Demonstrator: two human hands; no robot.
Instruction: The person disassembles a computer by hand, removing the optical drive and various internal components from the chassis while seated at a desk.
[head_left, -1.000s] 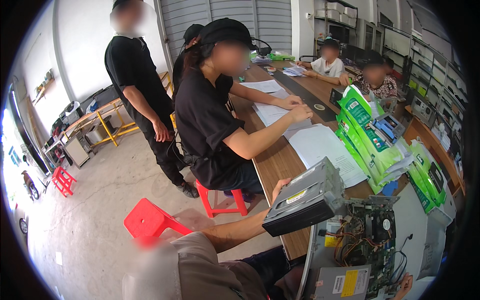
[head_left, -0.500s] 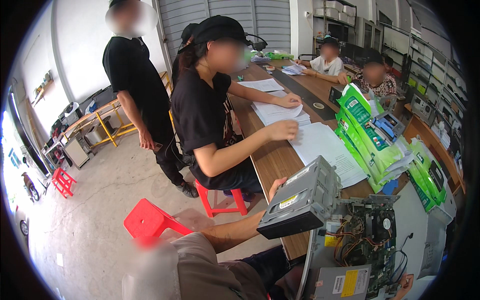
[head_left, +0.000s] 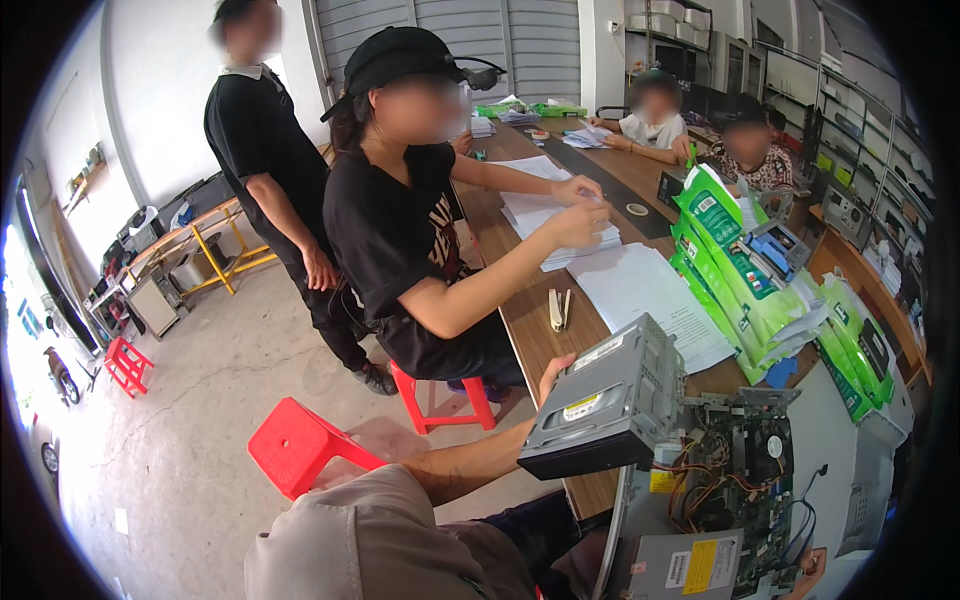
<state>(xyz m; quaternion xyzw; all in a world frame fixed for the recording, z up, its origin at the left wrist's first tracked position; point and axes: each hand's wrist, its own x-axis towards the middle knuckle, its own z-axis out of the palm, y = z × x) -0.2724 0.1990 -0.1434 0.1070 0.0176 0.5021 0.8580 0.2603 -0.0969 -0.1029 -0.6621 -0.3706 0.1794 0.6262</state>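
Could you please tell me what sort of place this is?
It looks like a workshop, perhaps for electronics, judging by the exposed circuit board, the metal drive held near it and the grey shutter at the back.

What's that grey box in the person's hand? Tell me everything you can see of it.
The grey box looks like a computer disc drive: a silver-grey casing, apparently metal, with cutouts on its right side and a black front face. Its top carries a yellow label and a paler strip. It is tilted, black face toward the picture's lower edge. The left hand grips its left side, most fingers hidden. In this view it overlaps the opened computer; whether they touch is unclear.
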